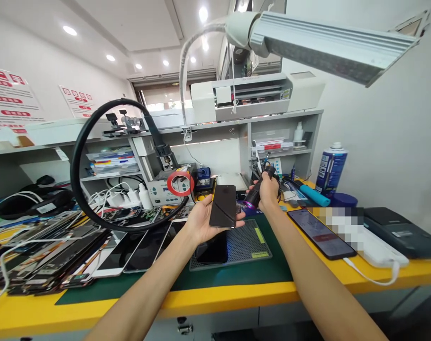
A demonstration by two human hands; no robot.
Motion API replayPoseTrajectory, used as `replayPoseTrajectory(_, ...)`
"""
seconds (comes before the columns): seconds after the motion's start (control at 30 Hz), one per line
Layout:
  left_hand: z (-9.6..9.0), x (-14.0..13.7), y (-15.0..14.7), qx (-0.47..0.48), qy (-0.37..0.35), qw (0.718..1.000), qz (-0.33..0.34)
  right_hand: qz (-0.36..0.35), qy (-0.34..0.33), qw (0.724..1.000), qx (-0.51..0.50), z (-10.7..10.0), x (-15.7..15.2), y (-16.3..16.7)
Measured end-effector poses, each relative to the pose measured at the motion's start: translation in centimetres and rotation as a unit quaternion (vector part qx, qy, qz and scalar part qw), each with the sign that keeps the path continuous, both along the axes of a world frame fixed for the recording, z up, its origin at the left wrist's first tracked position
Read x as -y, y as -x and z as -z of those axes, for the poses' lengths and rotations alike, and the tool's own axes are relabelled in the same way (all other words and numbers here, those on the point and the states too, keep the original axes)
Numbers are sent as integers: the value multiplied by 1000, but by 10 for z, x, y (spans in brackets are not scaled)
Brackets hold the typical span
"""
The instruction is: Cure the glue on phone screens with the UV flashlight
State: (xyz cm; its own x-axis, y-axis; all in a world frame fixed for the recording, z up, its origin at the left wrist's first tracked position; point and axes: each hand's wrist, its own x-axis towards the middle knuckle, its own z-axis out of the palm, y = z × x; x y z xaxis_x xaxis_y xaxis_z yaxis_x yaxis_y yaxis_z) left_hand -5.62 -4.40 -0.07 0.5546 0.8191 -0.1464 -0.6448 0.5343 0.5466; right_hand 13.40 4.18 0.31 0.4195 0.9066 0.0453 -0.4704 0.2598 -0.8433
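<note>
In my left hand (197, 222) lies a black smartphone (223, 206), screen up, with the fingers curled round its far edge. My right hand (268, 192) is wrapped round a black flashlight (255, 195), whose head points down and to the left and shows a purple glow at its rim. Below the held phone, another dark phone (213, 250) rests on a grey perforated pad (261, 232). Part of that phone is hidden by my left hand and the phone in it. A faint blue light shows on the pad beside it.
A green mat (243, 277) covers part of the yellow workbench (229, 300). Stacked phone parts (55, 255) crowd the left. At right are a charging phone (322, 234), a white power bank (382, 244) and a spray can (331, 168). A thick black hose (75, 156) loops at left; a lamp (329, 42) hangs overhead.
</note>
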Motion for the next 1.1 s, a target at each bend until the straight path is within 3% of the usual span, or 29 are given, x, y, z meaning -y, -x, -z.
replayPoseTrajectory(0.23, 6, -15, -4, 5, -29, 997, 72, 5, 1, 1000, 4, 3, -5, -3)
replayPoseTrajectory(0.47, 10, -21, -8, -9, -36, 998, 43, 5, -1, 1000, 0, 2, -6, -4)
replayPoseTrajectory(0.8, 5, -8, -8, -3, -67, 997, 23, -5, -1, 1000, -3, -4, 0, 1)
replayPoseTrajectory(1.1, 2, 6, -11, -17, -147, 989, 18, -12, -6, 1000, -2, -6, 3, 4)
